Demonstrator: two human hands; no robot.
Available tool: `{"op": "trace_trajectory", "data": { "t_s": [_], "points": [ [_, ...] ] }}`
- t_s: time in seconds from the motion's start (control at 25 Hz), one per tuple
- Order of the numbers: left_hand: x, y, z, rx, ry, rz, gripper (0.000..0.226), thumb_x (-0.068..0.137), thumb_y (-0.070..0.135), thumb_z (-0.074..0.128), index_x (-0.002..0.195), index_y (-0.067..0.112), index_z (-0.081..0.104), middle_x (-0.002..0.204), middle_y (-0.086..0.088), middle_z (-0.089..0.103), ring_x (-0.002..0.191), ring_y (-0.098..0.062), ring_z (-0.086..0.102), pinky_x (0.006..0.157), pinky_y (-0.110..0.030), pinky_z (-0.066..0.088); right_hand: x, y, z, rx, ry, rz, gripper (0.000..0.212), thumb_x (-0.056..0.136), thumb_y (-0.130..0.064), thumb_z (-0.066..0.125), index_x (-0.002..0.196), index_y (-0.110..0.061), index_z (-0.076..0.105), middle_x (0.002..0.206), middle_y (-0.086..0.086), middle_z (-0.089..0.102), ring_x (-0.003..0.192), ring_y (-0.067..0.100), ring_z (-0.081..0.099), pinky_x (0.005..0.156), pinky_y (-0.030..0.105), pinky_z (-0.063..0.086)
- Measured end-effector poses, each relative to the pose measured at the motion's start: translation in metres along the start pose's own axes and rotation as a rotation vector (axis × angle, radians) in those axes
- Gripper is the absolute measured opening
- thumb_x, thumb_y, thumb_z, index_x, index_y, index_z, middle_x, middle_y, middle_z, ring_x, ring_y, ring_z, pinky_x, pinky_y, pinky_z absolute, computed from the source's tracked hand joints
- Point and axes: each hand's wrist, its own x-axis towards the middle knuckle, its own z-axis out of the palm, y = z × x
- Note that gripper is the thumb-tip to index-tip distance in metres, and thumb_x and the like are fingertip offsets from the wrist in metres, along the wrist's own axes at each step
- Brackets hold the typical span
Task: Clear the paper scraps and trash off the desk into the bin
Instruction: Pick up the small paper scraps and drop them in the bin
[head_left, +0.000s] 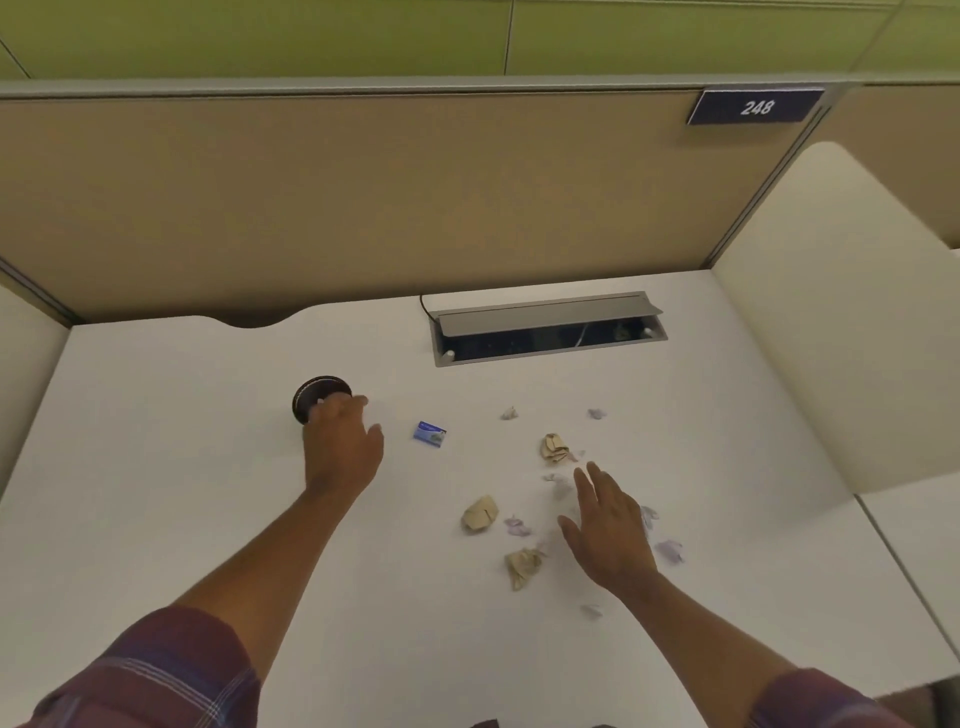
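On the white desk (156, 467) lie three crumpled tan paper balls: one (554, 448) farthest, one (480, 513) in the middle, one (523, 566) nearest. Several small pale purple scraps (516, 526) are scattered around them. A small blue card (430, 433) lies left of the scraps. My left hand (340, 447) reaches toward a small round dark container (314, 396), fingers touching its near rim; whether it grips is unclear. My right hand (605, 530) hovers flat and open over the scraps, holding nothing.
A grey cable tray (545, 332) with its lid raised is set into the desk at the back. Beige partition walls (363, 197) close the back and both sides. A blue sign (756, 106) reads 248.
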Motion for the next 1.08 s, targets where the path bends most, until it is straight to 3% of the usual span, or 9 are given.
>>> {"op": "trace_trajectory", "data": {
  "t_s": [0.28,0.44,0.56,0.64,0.76,0.96,1.08],
  "points": [
    [-0.094,0.095,0.067,0.035,-0.239,0.172,0.054,0.094,0.035,0.062,0.141,0.013,0.051,0.147,-0.012,0.05,0.135,-0.035,0.044,0.109,-0.047,0.042,-0.013,0.073,-0.015,0.038,-0.026,0.053,0.07,0.099,-0.05,0.044,0.157,-0.018,0.023,0.166,0.01,0.022,0.152,0.028,0.024,0.112,0.047,0.037],
    [-0.13,0.141,0.106,0.146,-0.416,0.2,0.058,0.094,0.044,0.055,0.145,0.019,0.042,0.149,-0.009,0.045,0.132,-0.032,0.047,0.11,-0.046,0.041,-0.016,0.104,-0.018,0.021,-0.067,0.092,0.073,0.098,-0.058,0.04,0.157,-0.019,0.021,0.166,0.009,0.021,0.152,0.028,0.024,0.11,0.049,0.04],
    [-0.147,0.162,0.126,0.191,-0.508,0.182,0.056,0.093,0.045,0.058,0.141,0.02,0.041,0.145,-0.01,0.044,0.128,-0.033,0.048,0.106,-0.046,0.045,-0.021,0.119,-0.015,0.026,-0.118,0.131,0.079,0.093,-0.069,0.038,0.154,-0.022,0.022,0.159,0.01,0.027,0.14,0.034,0.037,0.099,0.05,0.05],
    [-0.151,0.169,0.134,0.236,-0.528,0.169,0.052,0.093,0.042,0.06,0.136,0.019,0.042,0.14,-0.011,0.045,0.122,-0.033,0.05,0.1,-0.045,0.05,-0.022,0.124,-0.01,0.066,-0.166,0.173,0.086,0.089,-0.076,0.039,0.153,-0.022,0.022,0.147,0.012,0.033,0.126,0.036,0.045,0.089,0.048,0.055],
    [-0.149,0.174,0.138,0.273,-0.546,0.127,0.047,0.095,0.035,0.061,0.133,0.017,0.042,0.135,-0.013,0.045,0.119,-0.033,0.052,0.097,-0.044,0.052,-0.019,0.12,-0.004,0.067,-0.211,0.167,0.093,0.084,-0.082,0.04,0.151,-0.02,0.023,0.134,0.013,0.037,0.114,0.038,0.05,0.086,0.045,0.055],
    [-0.142,0.182,0.143,0.256,-0.566,0.135,0.038,0.095,0.011,0.06,0.129,0.014,0.044,0.131,-0.013,0.046,0.114,-0.029,0.054,0.088,-0.037,0.057,-0.002,0.095,-0.003,0.086,-0.232,0.086,0.096,0.08,-0.082,0.049,0.149,-0.022,0.021,0.132,0.013,0.033,0.114,0.037,0.049,0.083,0.045,0.056],
    [-0.137,0.183,0.151,0.157,-0.565,0.158,0.036,0.095,0.001,0.052,0.127,0.014,0.045,0.131,-0.013,0.045,0.112,-0.027,0.055,0.087,-0.04,0.057,0.006,0.08,-0.001,0.122,-0.248,0.033,0.091,0.08,-0.072,0.06,0.148,-0.025,0.022,0.135,0.013,0.032,0.116,0.037,0.047,0.083,0.046,0.056]
  ]
}}
